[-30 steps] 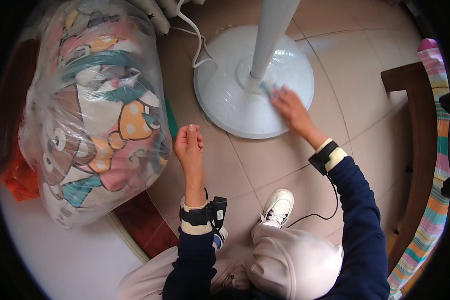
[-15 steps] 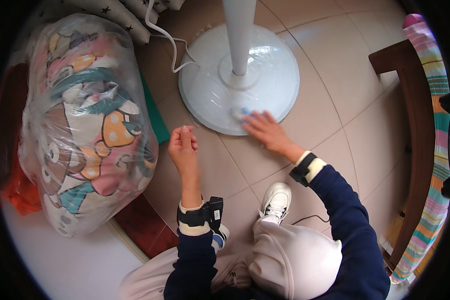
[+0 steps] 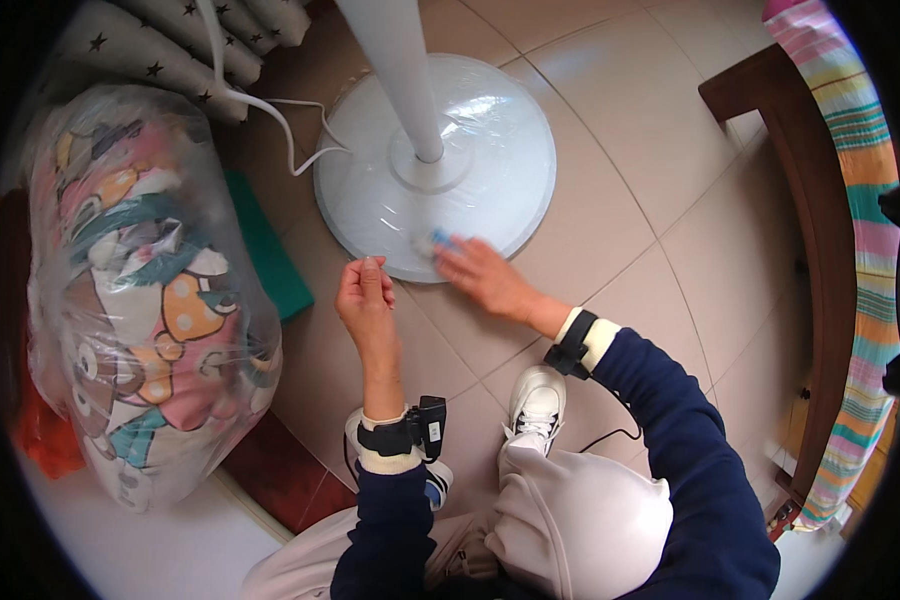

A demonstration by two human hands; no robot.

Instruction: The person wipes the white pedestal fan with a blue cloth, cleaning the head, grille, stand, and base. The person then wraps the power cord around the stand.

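A round white stand base (image 3: 370, 210) lies on the floor ahead of me, covered in clear plastic film. A thick white pole (image 3: 398, 75) rises from its middle. My right hand (image 3: 485, 280), blurred by motion, is closed on a small blue-and-white thing (image 3: 438, 240) at the base's near edge. Its kind is too blurred to tell. My left hand (image 3: 366, 295) is held just left of it, before the base's near rim, fingers curled in and thumb on top. Nothing shows in it.
A clear plastic bag (image 3: 150, 300) stuffed with cartoon-print bedding stands at the left, beside a green flat piece (image 3: 270, 255). A white cable (image 3: 280, 120) runs to the base. A dark wooden frame (image 3: 815, 220) with striped cloth (image 3: 870, 250) stands right. My shoe (image 3: 537, 405) rests on the tiles.
The view has shifted, so the base, pole and bag appear further left. My right hand has slid slightly left along the base with the blue-and-white thing. My left hand stays curled.
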